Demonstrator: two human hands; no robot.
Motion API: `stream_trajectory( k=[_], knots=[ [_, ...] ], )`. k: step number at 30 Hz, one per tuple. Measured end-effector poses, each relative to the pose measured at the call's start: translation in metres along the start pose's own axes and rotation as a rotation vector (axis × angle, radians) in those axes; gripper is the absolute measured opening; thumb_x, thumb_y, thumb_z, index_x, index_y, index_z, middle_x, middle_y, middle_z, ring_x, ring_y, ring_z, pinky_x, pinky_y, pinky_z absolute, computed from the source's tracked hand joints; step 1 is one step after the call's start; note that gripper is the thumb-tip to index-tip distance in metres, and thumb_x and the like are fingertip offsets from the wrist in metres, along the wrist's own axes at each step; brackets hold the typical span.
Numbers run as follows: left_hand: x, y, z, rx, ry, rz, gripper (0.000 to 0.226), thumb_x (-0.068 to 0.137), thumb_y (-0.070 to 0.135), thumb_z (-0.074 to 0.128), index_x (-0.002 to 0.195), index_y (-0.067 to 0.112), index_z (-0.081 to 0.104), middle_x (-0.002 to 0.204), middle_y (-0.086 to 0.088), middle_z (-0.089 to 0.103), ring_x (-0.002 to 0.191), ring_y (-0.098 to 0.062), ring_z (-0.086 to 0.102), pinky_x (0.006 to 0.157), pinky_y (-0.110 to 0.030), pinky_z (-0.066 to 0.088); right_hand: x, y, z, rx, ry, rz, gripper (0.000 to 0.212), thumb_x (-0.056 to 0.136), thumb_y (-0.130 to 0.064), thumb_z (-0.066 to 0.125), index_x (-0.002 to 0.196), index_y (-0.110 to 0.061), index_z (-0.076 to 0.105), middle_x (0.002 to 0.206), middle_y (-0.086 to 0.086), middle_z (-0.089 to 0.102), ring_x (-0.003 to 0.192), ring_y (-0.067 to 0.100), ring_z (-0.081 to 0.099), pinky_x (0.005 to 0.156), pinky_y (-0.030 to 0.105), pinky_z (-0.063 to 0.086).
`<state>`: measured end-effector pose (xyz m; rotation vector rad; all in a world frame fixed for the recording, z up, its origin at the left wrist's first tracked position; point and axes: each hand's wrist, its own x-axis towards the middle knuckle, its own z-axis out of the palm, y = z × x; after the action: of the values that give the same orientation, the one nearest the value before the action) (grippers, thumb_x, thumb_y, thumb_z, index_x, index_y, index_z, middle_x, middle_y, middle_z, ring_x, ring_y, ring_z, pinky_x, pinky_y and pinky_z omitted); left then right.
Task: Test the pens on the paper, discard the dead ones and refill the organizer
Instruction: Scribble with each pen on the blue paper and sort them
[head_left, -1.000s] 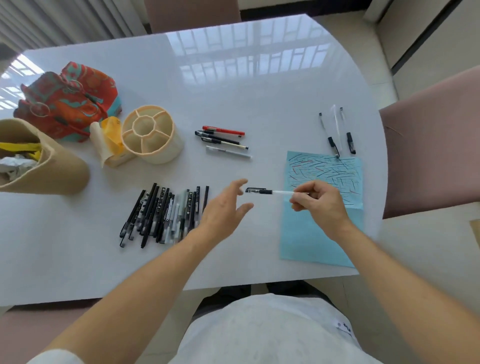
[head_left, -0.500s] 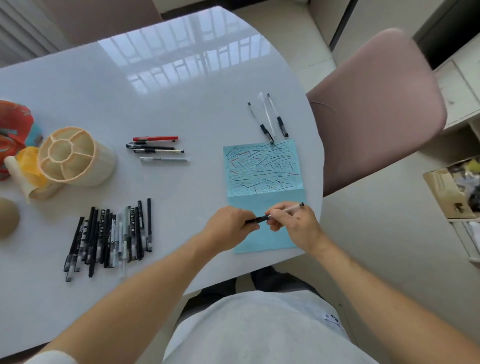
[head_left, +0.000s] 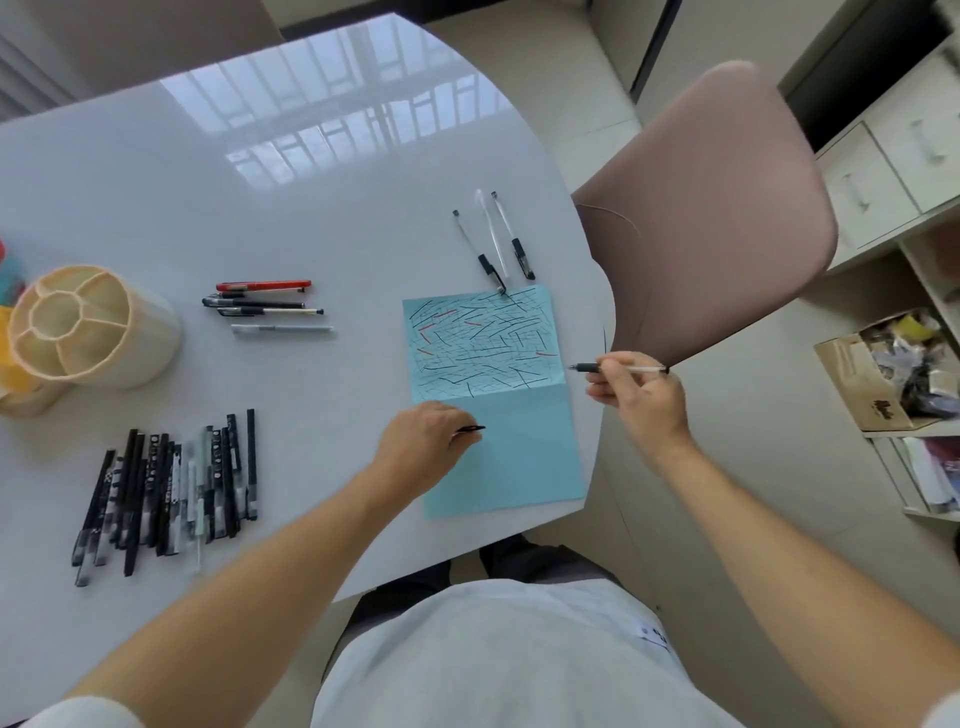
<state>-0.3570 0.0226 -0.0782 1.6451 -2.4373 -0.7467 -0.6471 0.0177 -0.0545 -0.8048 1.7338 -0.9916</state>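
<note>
My right hand (head_left: 636, 395) fingers pinch the uncapped pen (head_left: 618, 369) past the counter's right edge; left hand (head_left: 421, 441) fingers pinch its cap (head_left: 470, 429) over the paper (head_left: 514, 467). Best scribble on the blank lower half.

Your table (head_left: 208, 171) is glossy white (window reflections show); paper (head_left: 519, 457) matt blue, organizer (head_left: 140, 353) ribbed cream plastic, chair (head_left: 727, 218) soft matt pink, prob. cloth.

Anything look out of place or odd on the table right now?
One stray dark stroke sits on the white table, just off the right edge of the blue paper. Otherwise the pens lie in tidy groups and nothing looks spilled.
</note>
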Motion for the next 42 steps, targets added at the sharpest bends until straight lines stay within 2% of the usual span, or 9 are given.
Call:
stream_trajectory(
  k=[4, 8, 16, 18, 21, 24, 29, 34, 42],
  knots=[
    [0.011, 0.019, 0.016, -0.024, -0.018, 0.188, 0.015, 0.089, 0.031, 0.071, 0.092, 0.017, 0.076, 0.117, 0.002, 0.072, 0.115, -0.024, 0.063, 0.093, -0.034, 0.052, 0.005, 0.006, 0.027, -0.29, -0.048, -0.157, 0.013, 0.094, -0.019, 0.067, 0.093, -0.029, 0.075, 0.079, -0.011, 0.076, 0.076, 0.004, 0.073, 0.07, 0.017, 0.054],
    [0.016, 0.02, 0.02, -0.006, -0.058, 0.213, 0.017, 0.09, 0.03, 0.07, 0.093, 0.015, 0.077, 0.123, 0.0, 0.068, 0.122, -0.025, 0.057, 0.102, -0.038, 0.047, 0.01, 0.006, 0.035, -0.38, -0.071, -0.242, 0.014, 0.093, -0.018, 0.066, 0.094, -0.028, 0.077, 0.073, -0.033, 0.069, 0.075, -0.009, 0.067, 0.066, 0.005, 0.046],
    [0.016, 0.018, 0.02, -0.04, -0.064, 0.155, 0.015, 0.089, 0.03, 0.071, 0.089, 0.016, 0.076, 0.124, 0.006, 0.069, 0.123, -0.018, 0.056, 0.103, -0.029, 0.044, 0.018, 0.008, 0.028, -0.583, -0.083, -0.298, 0.033, 0.082, -0.041, 0.051, 0.083, -0.022, 0.078, 0.07, -0.015, 0.068, 0.059, -0.003, 0.06, 0.058, 0.01, 0.04],
    [0.016, 0.019, 0.019, -0.044, -0.066, 0.145, 0.015, 0.089, 0.03, 0.071, 0.088, 0.017, 0.077, 0.124, 0.008, 0.069, 0.123, -0.016, 0.056, 0.101, -0.027, 0.044, 0.017, 0.009, 0.027, -0.52, -0.066, -0.267, 0.03, 0.083, -0.041, 0.052, 0.082, -0.023, 0.076, 0.073, -0.012, 0.072, 0.065, 0.004, 0.067, 0.061, 0.015, 0.05],
    [0.015, 0.018, 0.017, -0.046, -0.087, 0.13, 0.016, 0.09, 0.032, 0.069, 0.09, 0.018, 0.077, 0.128, 0.01, 0.066, 0.126, -0.014, 0.053, 0.1, -0.025, 0.043, 0.013, 0.009, 0.024, -0.395, -0.021, -0.206, 0.027, 0.084, -0.04, 0.054, 0.083, -0.023, 0.076, 0.075, -0.007, 0.075, 0.07, 0.016, 0.074, 0.062, 0.036, 0.06],
    [0.016, 0.019, 0.013, -0.096, -0.121, 0.114, 0.019, 0.092, 0.034, 0.068, 0.093, 0.018, 0.076, 0.128, 0.01, 0.066, 0.127, -0.012, 0.052, 0.1, -0.026, 0.044, 0.003, 0.004, 0.024, -0.293, -0.02, -0.197, 0.017, 0.085, -0.035, 0.059, 0.08, -0.028, 0.074, 0.073, -0.005, 0.076, 0.069, 0.015, 0.074, 0.061, 0.033, 0.06],
    [0.011, 0.019, 0.002, -0.268, -0.052, -0.054, 0.02, 0.09, 0.038, 0.068, 0.101, 0.023, 0.076, 0.116, 0.012, 0.071, 0.106, -0.009, 0.064, 0.091, -0.031, 0.051, -0.022, -0.004, 0.037, 0.053, -0.178, -0.084, 0.011, 0.084, -0.017, 0.064, 0.08, -0.014, 0.074, 0.072, 0.008, 0.075, 0.067, 0.024, 0.075, 0.063, 0.032, 0.062],
    [0.0, 0.016, -0.011, -0.323, -0.089, -0.143, 0.014, 0.089, 0.039, 0.067, 0.089, 0.026, 0.072, 0.072, 0.011, 0.068, 0.068, -0.009, 0.062, 0.067, -0.036, 0.052, -0.039, -0.004, 0.054, 0.054, -0.317, -0.056, 0.01, 0.087, -0.019, 0.065, 0.082, -0.015, 0.074, 0.074, 0.006, 0.075, 0.071, 0.025, 0.076, 0.066, 0.033, 0.063],
    [-0.012, 0.001, -0.029, -0.467, -0.146, -0.192, 0.006, 0.087, 0.032, 0.071, 0.082, 0.029, 0.069, 0.063, 0.018, 0.064, 0.052, -0.003, 0.065, 0.055, -0.018, 0.049, -0.051, -0.017, 0.076, 0.049, -0.35, -0.084, 0.012, 0.087, -0.025, 0.065, 0.08, -0.022, 0.075, 0.076, 0.004, 0.074, 0.073, 0.025, 0.075, 0.067, 0.038, 0.064]
  ],
)
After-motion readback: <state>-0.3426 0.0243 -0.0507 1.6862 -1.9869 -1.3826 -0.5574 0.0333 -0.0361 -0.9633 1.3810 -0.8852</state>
